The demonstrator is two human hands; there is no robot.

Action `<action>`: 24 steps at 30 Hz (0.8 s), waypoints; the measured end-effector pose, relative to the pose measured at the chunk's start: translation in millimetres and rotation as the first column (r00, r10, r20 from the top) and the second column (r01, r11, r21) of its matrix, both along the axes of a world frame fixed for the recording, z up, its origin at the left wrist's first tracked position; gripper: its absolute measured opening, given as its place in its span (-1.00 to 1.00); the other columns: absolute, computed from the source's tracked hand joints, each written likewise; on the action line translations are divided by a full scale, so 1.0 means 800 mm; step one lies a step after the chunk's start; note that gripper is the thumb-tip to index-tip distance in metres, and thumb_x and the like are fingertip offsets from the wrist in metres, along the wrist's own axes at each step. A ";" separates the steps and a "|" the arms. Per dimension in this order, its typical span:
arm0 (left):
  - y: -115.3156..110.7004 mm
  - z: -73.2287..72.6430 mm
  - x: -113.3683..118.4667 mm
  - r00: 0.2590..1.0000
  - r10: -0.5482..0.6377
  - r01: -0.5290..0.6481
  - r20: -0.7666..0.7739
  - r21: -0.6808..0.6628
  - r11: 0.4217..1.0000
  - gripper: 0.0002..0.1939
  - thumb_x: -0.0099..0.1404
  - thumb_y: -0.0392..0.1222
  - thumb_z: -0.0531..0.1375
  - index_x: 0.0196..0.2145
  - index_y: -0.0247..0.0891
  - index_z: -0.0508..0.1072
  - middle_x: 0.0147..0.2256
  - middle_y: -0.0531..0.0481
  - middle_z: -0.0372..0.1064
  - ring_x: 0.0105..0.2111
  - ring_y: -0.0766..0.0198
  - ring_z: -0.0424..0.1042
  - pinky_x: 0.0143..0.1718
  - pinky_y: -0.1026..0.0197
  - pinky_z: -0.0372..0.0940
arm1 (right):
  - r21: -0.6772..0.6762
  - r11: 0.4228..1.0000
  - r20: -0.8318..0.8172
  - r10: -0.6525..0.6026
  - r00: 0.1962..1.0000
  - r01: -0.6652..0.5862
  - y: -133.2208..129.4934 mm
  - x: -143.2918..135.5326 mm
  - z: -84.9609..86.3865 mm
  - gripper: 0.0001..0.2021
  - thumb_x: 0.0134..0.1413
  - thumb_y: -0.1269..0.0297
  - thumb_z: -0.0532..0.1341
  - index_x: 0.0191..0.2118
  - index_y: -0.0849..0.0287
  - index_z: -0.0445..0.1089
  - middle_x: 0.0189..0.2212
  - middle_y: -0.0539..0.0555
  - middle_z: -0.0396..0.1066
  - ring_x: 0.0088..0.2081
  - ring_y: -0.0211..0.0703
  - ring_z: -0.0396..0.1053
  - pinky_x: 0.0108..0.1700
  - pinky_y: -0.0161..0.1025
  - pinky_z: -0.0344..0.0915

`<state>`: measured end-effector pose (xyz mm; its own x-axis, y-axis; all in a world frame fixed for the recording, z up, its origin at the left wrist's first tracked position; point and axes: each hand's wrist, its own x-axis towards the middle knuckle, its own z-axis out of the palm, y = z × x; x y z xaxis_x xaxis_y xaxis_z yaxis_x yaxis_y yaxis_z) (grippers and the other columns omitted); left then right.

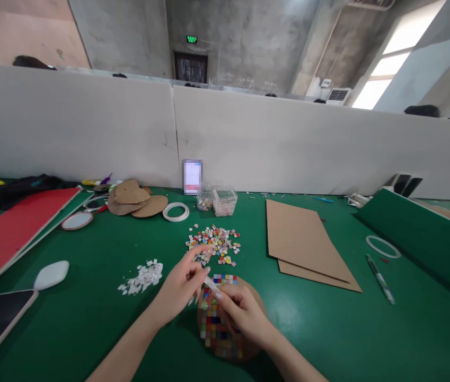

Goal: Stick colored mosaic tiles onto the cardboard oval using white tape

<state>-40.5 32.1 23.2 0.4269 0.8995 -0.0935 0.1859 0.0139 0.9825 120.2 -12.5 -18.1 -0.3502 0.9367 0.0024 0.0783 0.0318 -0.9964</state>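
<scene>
Between my two hands runs a short whitish strip (210, 283), perhaps tape. My left hand (182, 289) is closed, pinching its upper left end between thumb and fingers, with the index finger stretched out. At the lower right end, my right hand (245, 312) grips it with the thumb on top. Both hands hover over a round cardboard disc (257, 302), partly covered with rows of small coloured mosaic tiles (211, 321); my right hand hides part of it. Just beyond lies a loose heap of coloured tiles (217, 241). A pile of white paper bits (143, 277) lies left of my left hand.
Cardboard sheets (308, 239) lie to the right, near a pen (380, 279) and a white ring (382, 246). Clear containers (225, 201) and a lit phone (192, 176) stand at the back. Cardboard discs (129, 197), a tape roll (176, 211) and a red board (18, 233) are left.
</scene>
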 end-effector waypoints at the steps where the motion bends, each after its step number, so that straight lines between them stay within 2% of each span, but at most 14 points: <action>1: -0.001 0.000 0.002 0.999 0.033 -0.032 0.028 -0.018 0.999 -0.51 0.24 -0.08 0.03 0.10 -0.22 0.07 -0.66 0.24 0.03 -0.66 0.42 0.10 -0.59 0.37 0.08 | -0.002 1.000 -0.006 -0.007 1.000 0.007 -0.001 -0.002 -0.001 -0.57 0.18 0.03 -0.01 -0.61 0.19 0.11 -0.74 -0.12 0.05 -0.70 -0.41 -0.03 -0.62 -0.40 -0.08; 5: -0.007 -0.005 0.013 0.981 0.152 -0.147 0.118 -0.042 0.988 -0.49 0.22 -0.10 0.06 0.11 -0.20 0.05 -0.66 0.25 -0.01 -0.67 0.42 0.08 -0.61 0.38 0.08 | 0.007 0.999 -0.016 -0.037 0.999 0.037 -0.002 -0.008 -0.006 -0.57 0.18 0.02 -0.02 -0.62 0.18 0.11 -0.77 -0.11 0.05 -0.71 -0.40 -0.02 -0.62 -0.39 -0.07; 8: -0.011 -0.008 0.019 0.969 0.198 -0.198 0.148 -0.019 0.980 -0.48 0.22 -0.12 0.07 0.11 -0.18 0.03 -0.66 0.24 0.02 -0.66 0.42 0.10 -0.60 0.37 0.08 | 0.085 0.995 0.020 -0.058 0.998 0.056 -0.003 -0.008 -0.004 -0.56 0.19 0.06 -0.02 -0.64 0.18 0.09 -0.76 -0.09 0.08 -0.69 -0.38 0.01 -0.59 -0.38 -0.04; 11: -0.001 -0.008 0.008 0.941 0.289 -0.293 0.173 -0.001 0.956 -0.52 0.22 -0.11 0.08 0.08 -0.17 0.08 -0.66 0.23 0.04 -0.66 0.42 0.10 -0.61 0.38 0.06 | 0.194 0.980 0.080 -0.056 0.995 0.040 -0.008 -0.005 0.004 -0.58 0.20 0.11 -0.02 -0.63 0.19 0.17 -0.72 -0.06 0.12 -0.64 -0.34 0.06 -0.54 -0.37 0.00; 12: 0.006 -0.007 0.000 0.917 0.352 -0.360 0.188 0.006 0.933 -0.56 0.22 -0.11 0.08 0.05 -0.18 0.13 -0.66 0.23 0.03 -0.67 0.44 0.07 -0.62 0.39 0.04 | 0.230 0.973 0.099 -0.034 0.995 0.010 -0.010 -0.005 0.007 -0.60 0.20 0.12 -0.02 -0.60 0.20 0.24 -0.70 -0.04 0.15 -0.61 -0.32 0.10 -0.51 -0.36 0.03; 13: 0.013 -0.006 -0.008 0.862 0.464 -0.477 0.205 0.014 0.879 -0.61 0.22 -0.10 0.08 0.00 -0.20 0.17 -0.67 0.23 0.03 -0.68 0.44 0.05 -0.64 0.40 0.01 | 0.256 0.966 0.111 0.001 0.994 -0.029 -0.013 -0.005 0.008 -0.62 0.20 0.13 -0.01 -0.55 0.20 0.30 -0.68 -0.02 0.19 -0.58 -0.30 0.14 -0.48 -0.35 0.06; 14: 0.020 -0.004 -0.017 0.777 0.579 -0.600 0.246 0.014 0.800 -0.65 0.20 -0.10 0.09 -0.07 -0.21 0.20 -0.68 0.24 0.02 -0.68 0.45 0.03 -0.65 0.41 -0.02 | 0.261 0.964 0.105 0.030 0.994 -0.056 -0.014 -0.006 0.008 -0.63 0.19 0.13 -0.01 -0.51 0.20 0.35 -0.67 -0.01 0.21 -0.56 -0.28 0.17 -0.46 -0.34 0.09; 15: 0.026 -0.003 -0.024 0.714 0.632 -0.665 0.300 0.008 0.747 -0.66 0.18 -0.10 0.11 -0.09 -0.20 0.20 -0.68 0.24 0.00 -0.68 0.45 0.03 -0.65 0.41 -0.02 | 0.244 0.968 0.076 0.034 0.996 -0.052 -0.015 -0.007 0.008 -0.64 0.19 0.12 0.00 -0.48 0.20 0.38 -0.68 -0.01 0.22 -0.57 -0.27 0.18 -0.46 -0.34 0.10; 16: 0.028 -0.002 -0.028 0.692 0.641 -0.682 0.331 0.011 0.731 -0.66 0.18 -0.09 0.13 -0.10 -0.18 0.20 -0.68 0.24 0.00 -0.68 0.45 0.03 -0.65 0.41 -0.02 | 0.200 0.980 0.023 0.008 1.000 -0.013 -0.014 -0.008 0.006 -0.64 0.17 0.09 0.01 -0.46 0.20 0.39 -0.70 -0.03 0.20 -0.61 -0.28 0.16 -0.49 -0.35 0.10; 17: 0.028 -0.002 -0.030 0.725 0.603 -0.644 0.335 0.015 0.765 -0.67 0.19 -0.09 0.12 -0.09 -0.17 0.20 -0.68 0.24 0.00 -0.69 0.45 0.01 -0.66 0.41 -0.05 | 0.134 0.990 -0.050 -0.043 0.998 0.049 -0.012 -0.008 0.003 -0.65 0.16 0.07 0.03 -0.45 0.21 0.39 -0.73 -0.06 0.16 -0.65 -0.31 0.10 -0.53 -0.36 0.09; 19: 0.020 -0.003 -0.023 0.859 0.427 -0.448 0.284 0.010 0.894 -0.68 0.24 -0.07 0.06 -0.06 -0.17 0.18 -0.67 0.22 0.02 -0.69 0.44 -0.02 -0.67 0.39 -0.06 | -0.042 0.979 -0.252 -0.205 0.946 0.201 -0.004 -0.007 -0.002 -0.66 0.13 0.04 0.07 -0.48 0.19 0.34 -0.80 -0.14 0.03 -0.73 -0.38 -0.06 -0.59 -0.38 0.05; 21: 0.006 -0.005 -0.010 0.934 0.270 -0.283 0.232 0.023 0.959 -0.68 0.29 -0.05 0.00 -0.03 -0.18 0.15 -0.64 0.20 0.03 -0.66 0.42 0.02 -0.63 0.37 0.01 | -0.218 0.938 -0.478 -0.344 0.809 0.270 0.006 -0.003 -0.006 -0.61 0.15 0.02 0.04 -0.57 0.17 0.22 -0.81 -0.18 -0.07 -0.73 -0.40 -0.16 -0.52 -0.38 0.11; 23: -0.007 -0.007 0.001 0.963 0.207 -0.217 0.172 0.038 0.975 -0.67 0.31 -0.03 -0.05 -0.01 -0.19 0.16 -0.64 0.19 0.00 -0.66 0.41 0.01 -0.61 0.36 0.02 | -0.343 0.922 -0.625 -0.369 0.688 0.183 0.014 0.001 -0.008 -0.59 0.12 -0.03 0.05 -0.60 0.15 0.12 -0.80 -0.21 -0.17 -0.72 -0.41 -0.24 -0.55 -0.40 0.08; 24: -0.011 -0.007 0.005 0.972 0.191 -0.200 0.138 0.049 0.979 -0.66 0.32 -0.03 -0.07 -0.01 -0.19 0.16 -0.64 0.19 -0.01 -0.65 0.40 0.01 -0.59 0.35 0.03 | -0.369 0.919 -0.664 -0.366 0.652 0.139 0.016 0.003 -0.009 -0.58 0.09 -0.06 0.07 -0.60 0.15 0.08 -0.80 -0.22 -0.19 -0.73 -0.41 -0.28 -0.58 -0.41 0.04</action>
<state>-36.7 23.0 17.7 0.2470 0.9690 0.0107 0.0544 -0.0248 0.9982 122.7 0.4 -25.3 -0.0961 0.9891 -0.1117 -0.6875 -0.1471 -0.7111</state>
